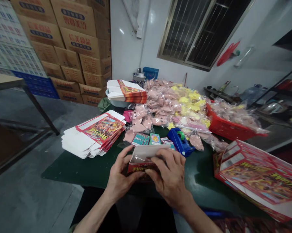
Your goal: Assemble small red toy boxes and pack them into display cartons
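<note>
Both my hands hold a small red printed cardboard box point(143, 161) over the near edge of a green table mat point(70, 171), its white inside showing at the open top. My left hand point(122, 174) grips its left end, and my right hand point(169, 178) presses over its right side, hiding much of the front. Stacks of flat printed box blanks lie to the left point(93, 134), at the back point(126, 92) and at the right point(257, 174). Just beyond my hands are small teal card packs point(139, 139) and a blue tape dispenser point(180, 141).
Heaps of pink and yellow items in clear plastic bags point(165, 106) cover the table's far side, beside a red plastic crate point(226, 124). Stacked cardboard cartons point(73, 42) stand at the back left, and a black metal shelf point(277, 87) stands at the right.
</note>
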A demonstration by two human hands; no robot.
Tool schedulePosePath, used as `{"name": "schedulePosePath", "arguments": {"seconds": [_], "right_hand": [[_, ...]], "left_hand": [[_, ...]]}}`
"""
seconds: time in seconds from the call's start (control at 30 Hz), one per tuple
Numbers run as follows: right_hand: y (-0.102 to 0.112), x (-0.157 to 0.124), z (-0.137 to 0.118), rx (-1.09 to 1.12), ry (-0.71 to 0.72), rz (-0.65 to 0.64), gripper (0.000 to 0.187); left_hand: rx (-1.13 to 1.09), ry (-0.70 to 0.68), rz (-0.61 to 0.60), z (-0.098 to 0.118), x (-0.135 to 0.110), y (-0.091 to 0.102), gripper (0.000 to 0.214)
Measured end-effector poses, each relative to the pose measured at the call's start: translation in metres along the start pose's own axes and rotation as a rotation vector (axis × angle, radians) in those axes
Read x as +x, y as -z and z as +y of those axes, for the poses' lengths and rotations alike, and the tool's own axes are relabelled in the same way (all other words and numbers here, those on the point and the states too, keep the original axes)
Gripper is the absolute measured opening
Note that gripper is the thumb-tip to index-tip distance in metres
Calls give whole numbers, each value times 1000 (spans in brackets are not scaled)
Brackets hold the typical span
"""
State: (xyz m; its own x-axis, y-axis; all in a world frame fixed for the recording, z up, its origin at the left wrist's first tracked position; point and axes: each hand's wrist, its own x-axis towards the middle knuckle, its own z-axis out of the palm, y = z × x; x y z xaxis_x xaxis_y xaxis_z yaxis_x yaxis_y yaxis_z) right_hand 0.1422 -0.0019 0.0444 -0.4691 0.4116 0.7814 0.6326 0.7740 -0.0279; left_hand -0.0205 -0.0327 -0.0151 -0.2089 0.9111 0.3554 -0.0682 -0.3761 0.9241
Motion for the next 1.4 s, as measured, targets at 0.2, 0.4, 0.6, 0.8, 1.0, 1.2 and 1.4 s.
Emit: {"name": "schedulePosePath", "arguments": {"seconds": [0.2,0.4,0.6,0.8,1.0,1.2,1.4], "right_hand": [[-6,-24,9,357,-462,279,50],[-34,-34,8,648,-527,234,49],[-32,-40,17,523,-382,166,39],[-13,-33,11,546,-411,239,23],[-3,-28,7,744,-552,208,39],[5,-35,9,693,-414,173,24],[16,-39,7,717,-450,60,22]], "left_hand": [[254,-259,163,-10,-7,-4,51],[461,-547,65,3,10,4,45],[445,-416,-61,19,16,8,28],[118,-149,122,18,18,-7,14],[-357,157,71,34,25,-13,39],[-367,61,15,37,30,-9,16],[-421,65,-104,32,22,-3,11]]}}
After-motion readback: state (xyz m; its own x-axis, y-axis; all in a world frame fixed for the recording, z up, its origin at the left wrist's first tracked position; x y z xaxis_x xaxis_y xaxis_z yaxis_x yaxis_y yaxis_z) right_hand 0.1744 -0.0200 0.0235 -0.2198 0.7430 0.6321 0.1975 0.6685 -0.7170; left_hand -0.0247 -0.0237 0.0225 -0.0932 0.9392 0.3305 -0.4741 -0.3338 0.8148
